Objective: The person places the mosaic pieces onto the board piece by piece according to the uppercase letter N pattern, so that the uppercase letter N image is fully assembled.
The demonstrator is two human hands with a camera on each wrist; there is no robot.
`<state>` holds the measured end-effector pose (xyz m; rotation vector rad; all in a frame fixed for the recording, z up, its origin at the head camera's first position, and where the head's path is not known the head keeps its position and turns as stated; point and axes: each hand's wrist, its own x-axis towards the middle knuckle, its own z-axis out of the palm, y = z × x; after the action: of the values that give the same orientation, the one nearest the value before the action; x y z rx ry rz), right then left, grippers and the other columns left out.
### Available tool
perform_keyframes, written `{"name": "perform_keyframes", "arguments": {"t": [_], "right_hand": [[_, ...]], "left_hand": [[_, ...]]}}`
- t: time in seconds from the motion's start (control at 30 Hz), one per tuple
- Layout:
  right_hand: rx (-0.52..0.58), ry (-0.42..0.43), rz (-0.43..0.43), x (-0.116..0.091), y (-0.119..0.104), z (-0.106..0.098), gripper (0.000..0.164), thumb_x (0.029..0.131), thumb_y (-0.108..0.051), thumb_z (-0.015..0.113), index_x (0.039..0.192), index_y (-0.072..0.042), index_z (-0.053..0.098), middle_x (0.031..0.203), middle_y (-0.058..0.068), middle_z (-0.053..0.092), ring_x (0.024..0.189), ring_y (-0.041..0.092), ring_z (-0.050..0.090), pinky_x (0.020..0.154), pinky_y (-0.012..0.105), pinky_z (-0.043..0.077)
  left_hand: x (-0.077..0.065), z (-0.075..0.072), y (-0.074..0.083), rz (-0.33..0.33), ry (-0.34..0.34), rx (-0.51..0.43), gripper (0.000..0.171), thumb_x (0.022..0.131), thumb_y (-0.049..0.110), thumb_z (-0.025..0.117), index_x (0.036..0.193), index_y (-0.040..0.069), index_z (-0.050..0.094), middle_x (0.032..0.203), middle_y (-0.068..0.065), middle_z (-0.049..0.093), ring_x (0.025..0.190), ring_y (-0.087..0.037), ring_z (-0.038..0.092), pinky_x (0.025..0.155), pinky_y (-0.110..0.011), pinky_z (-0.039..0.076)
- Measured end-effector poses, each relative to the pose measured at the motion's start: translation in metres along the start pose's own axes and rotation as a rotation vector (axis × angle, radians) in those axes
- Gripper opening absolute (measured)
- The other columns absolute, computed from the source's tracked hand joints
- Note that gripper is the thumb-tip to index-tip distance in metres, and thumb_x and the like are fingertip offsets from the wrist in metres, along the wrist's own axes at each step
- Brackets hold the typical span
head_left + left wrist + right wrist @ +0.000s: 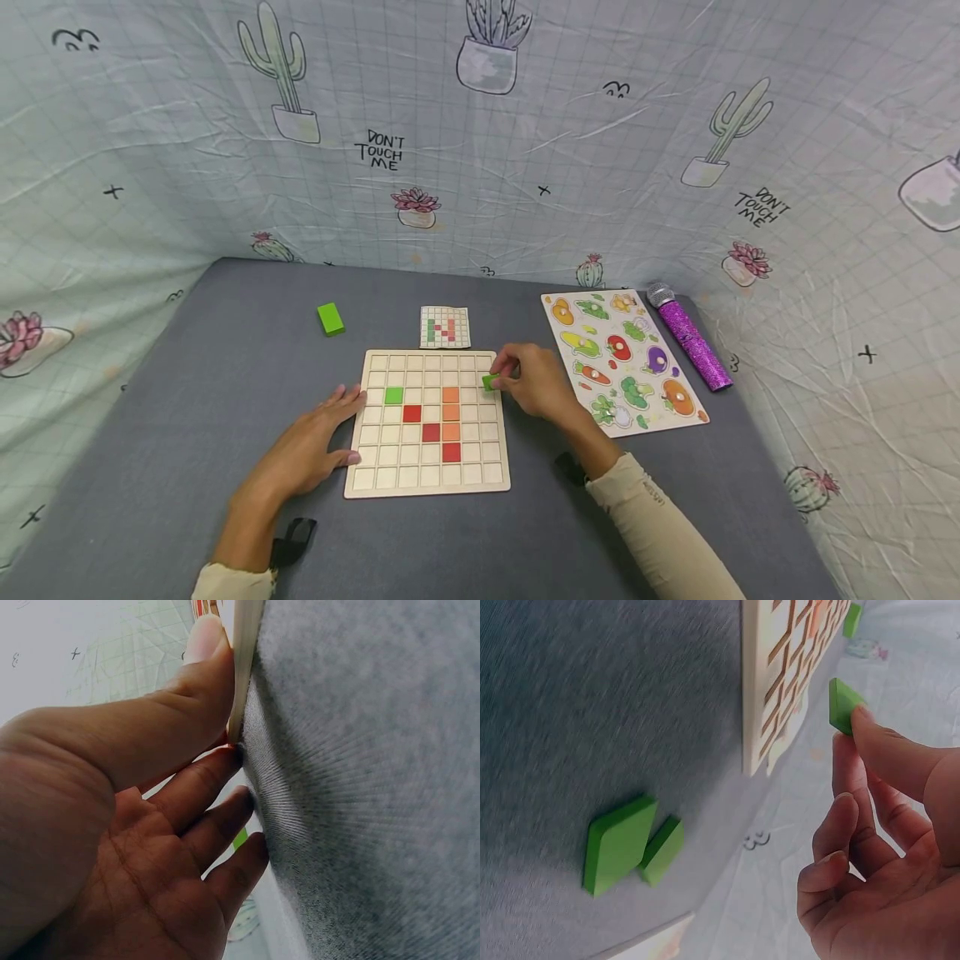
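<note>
In the head view, the left hand (303, 450) rests with extended fingers against the left side of a square pale wooden grid board (480, 475), which holds one green, three orange and three red square tiles (431, 432). The right hand (536, 383) pinches a small green tile (488, 382) at the board's far right. In the left wrist view, the thumb touches the board's edge, over grey cloth (375, 787). In the right wrist view, the pinched tile is clear of the board; two flat green pieces (620, 844) lie nearby.

Room between forearms (663, 521) — board (408, 477) ahead
</note>
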<state>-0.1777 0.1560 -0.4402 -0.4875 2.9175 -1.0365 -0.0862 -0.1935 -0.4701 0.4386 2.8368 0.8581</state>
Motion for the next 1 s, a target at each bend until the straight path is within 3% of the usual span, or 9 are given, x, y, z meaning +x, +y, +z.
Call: {"name": "perform_keyframes", "arguments": {"t": [0.43,0.77,1.0], "right_hand": [[0.019,-0.058,-0.022,-0.005,-0.023,0.019,0.015,0.087,-0.016,0.090,0.086,-0.018,0.075,0.075,-0.007,0.070,0.059,0.009,0.055,0.058,0.026,0.043],[0.018,-0.102,-0.045,-0.006,-0.041,0.041,0.016,0.086,-0.014,0.090,0.085,-0.019,0.074,0.076,-0.008,0.069,0.071,0.007,0.059,0.064,0.024,0.044],[0.068,-0.146,-0.063,-0.002,-0.057,0.052,0.015,0.087,-0.011,0.088,0.085,-0.017,0.074,0.074,-0.007,0.066,0.068,0.007,0.057,0.061,0.022,0.045]], "left_hand": [[0.000,0.001,-0.001,0.012,0.006,0.003,0.091,0.082,0.008,0.090,0.161,0.004,0.045,0.170,-0.019,0.039,0.159,-0.047,0.032,0.119,-0.071,0.035],[0.000,0.001,-0.001,0.014,0.003,0.000,0.091,0.082,0.008,0.090,0.161,0.003,0.044,0.170,-0.019,0.038,0.159,-0.047,0.032,0.119,-0.070,0.036],[0.000,0.000,-0.001,0.013,0.001,-0.001,0.091,0.083,0.009,0.089,0.161,0.004,0.044,0.171,-0.019,0.038,0.159,-0.047,0.031,0.119,-0.070,0.036]]}}
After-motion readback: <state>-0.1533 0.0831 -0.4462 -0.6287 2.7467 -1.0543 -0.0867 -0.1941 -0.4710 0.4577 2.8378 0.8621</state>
